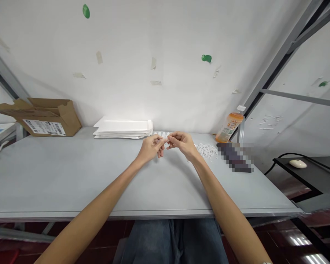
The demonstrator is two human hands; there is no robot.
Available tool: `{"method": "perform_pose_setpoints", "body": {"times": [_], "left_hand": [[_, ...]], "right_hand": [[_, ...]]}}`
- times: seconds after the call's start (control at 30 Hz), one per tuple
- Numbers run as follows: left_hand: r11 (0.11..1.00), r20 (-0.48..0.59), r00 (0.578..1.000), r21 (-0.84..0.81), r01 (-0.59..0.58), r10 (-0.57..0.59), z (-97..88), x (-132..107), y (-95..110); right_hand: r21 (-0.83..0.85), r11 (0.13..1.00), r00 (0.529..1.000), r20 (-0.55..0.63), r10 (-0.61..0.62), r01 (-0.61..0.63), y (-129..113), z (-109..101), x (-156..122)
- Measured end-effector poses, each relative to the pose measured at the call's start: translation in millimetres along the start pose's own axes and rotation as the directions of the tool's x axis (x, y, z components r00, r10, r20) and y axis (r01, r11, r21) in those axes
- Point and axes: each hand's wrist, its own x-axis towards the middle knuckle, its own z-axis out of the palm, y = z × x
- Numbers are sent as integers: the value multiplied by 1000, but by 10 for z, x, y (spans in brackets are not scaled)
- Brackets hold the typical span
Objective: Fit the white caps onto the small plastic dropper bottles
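Both my hands meet above the middle of the grey table [57, 176]. My left hand [151, 147] is closed in a pinch, and my right hand [181, 142] pinches the same spot from the other side. Between the fingertips is a small white piece [165, 139], too small to name. Just behind the hands lie a few small white parts [161, 133] on the table. To the right of my right hand sits a pile of small white pieces [207, 150].
A stack of white envelopes [123, 128] lies at the back against the wall. An open cardboard box [41, 116] stands at the back left. An orange drink bottle [228, 127] and a dark blurred object [235, 157] are at the right. A side table with a mouse [297, 163] stands far right.
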Motion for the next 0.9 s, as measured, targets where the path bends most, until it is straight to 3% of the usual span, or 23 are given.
{"method": "perform_pose_setpoints", "body": {"times": [0.2,0.37,0.6,0.9], "left_hand": [[994,12,998,-86,65,-64,-19,23,31],[980,35,991,-149,134,-130,-47,28,62],[988,38,994,-113,108,-104,-33,19,78],[987,45,992,-100,126,-122,-32,19,58]], "right_hand": [[-64,996,997,48,-66,69,-5,-18,-2],[-128,982,991,20,-135,136,-14,-9,-10],[-174,985,1000,-30,-9,4,-32,29,-52],[-169,983,998,30,-63,67,0,-14,-25]]}}
